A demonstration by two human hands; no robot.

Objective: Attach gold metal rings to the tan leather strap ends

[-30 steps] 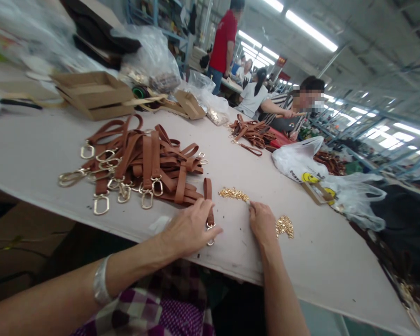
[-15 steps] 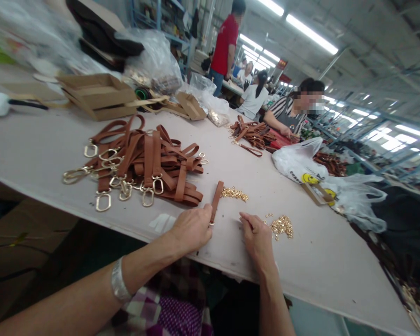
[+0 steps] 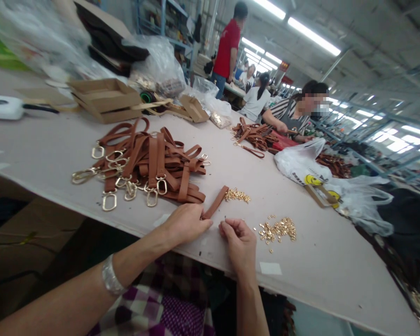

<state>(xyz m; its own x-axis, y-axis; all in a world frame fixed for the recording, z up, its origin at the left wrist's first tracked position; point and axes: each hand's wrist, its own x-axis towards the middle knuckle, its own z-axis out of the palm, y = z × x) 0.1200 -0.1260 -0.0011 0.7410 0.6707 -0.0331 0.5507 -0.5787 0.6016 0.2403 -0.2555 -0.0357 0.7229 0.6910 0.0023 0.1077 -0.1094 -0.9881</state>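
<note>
We note that the right hand [image 3: 242, 240] has moved in toward the left hand [image 3: 187, 225], leaving more of the loose gold fittings [image 3: 283, 228] in view beside it. The left hand grasps a brown strap [image 3: 215, 204], now leaning further over, its far end just beside a smaller gold pile [image 3: 238, 195] on the table [image 3: 322, 266]. The right thumb and forefinger are pinched together; we cannot tell whether they grasp anything. We judge the shift as bringing both hands to the strap.

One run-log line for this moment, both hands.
left hand: holding brown strap; right hand: pinched, contents unclear; gold pieces: two piles on table
</note>
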